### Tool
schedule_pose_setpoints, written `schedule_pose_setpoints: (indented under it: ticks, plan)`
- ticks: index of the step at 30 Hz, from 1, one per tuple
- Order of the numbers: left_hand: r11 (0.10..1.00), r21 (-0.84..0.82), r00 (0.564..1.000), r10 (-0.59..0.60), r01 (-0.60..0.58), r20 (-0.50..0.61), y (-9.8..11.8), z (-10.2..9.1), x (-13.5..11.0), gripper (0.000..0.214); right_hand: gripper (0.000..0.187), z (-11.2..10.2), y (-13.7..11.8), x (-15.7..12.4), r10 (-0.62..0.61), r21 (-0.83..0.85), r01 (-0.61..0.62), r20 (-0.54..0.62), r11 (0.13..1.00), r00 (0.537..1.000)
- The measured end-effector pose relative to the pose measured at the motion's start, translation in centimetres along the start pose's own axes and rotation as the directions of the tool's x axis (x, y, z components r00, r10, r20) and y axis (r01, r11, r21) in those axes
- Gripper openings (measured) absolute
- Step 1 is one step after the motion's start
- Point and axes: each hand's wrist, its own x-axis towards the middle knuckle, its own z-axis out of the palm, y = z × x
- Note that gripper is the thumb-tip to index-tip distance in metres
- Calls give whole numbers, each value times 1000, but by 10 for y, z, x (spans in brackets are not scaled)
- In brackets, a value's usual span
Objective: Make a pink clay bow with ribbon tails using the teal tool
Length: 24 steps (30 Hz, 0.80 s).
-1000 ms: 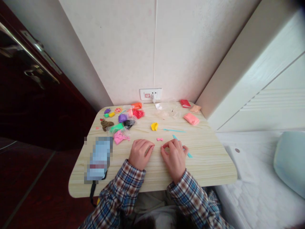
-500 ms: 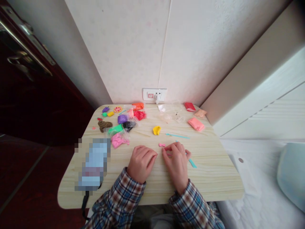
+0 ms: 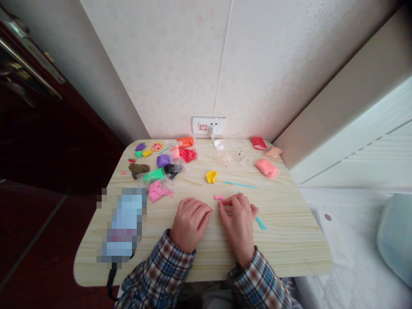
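Head view is showing the right hand's fingers [image 3: 236,201] bending down with their tips drawing together on the wood, just beside a small pink clay bit [image 3: 219,197]; I cannot tell whether they are pinching anything, since the knuckles are hiding the tips. The right hand [image 3: 238,225] is lying over a teal stick [image 3: 261,223], whose end is poking out on the far side from the pink clay bit. The left hand [image 3: 189,224] is resting near the pink clay bit on its other side, fingers curling under into a loose fist with nothing showing in it. Both wrists are coming out of plaid sleeves [image 3: 161,270]. Beyond the pink clay bit, toward the wall, a yellow lump [image 3: 211,176] and a second teal stick [image 3: 240,185] are lying on the pale wooden table [image 3: 289,244]. Farther to the left of the pink clay bit, bagged clay in many colours [image 3: 161,171] is sitting in a cluster, and well off to its right a salmon pack [image 3: 267,168] is lying near the table's corner.
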Motion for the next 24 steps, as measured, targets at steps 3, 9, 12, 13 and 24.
schedule_pose_setpoints:
  ticks: [3,9,12,13,24]
  plan:
    - [1000,-2,1000,-11,11,10,0,0,1,11,10,0,0,1,-1,8,1,-3,1000,1000]
    - [1000,-5,1000,-21,21,14,-1,0,2,12,14,0,-1,2,1,-4,-1,-10,1000,1000]
    - [999,-7,999,-33,33,10,-1,0,3,12,15,0,-1,2,3,-14,-3,5,1000,1000]
    - [999,-10,999,-37,37,9,-1,-1,4,12,16,0,-1,2,3,-18,-3,11,1000,1000]
    - [989,-26,987,-140,142,77,-9,1,11,12,25,-4,3,0,-1,18,2,-13,1000,1000]
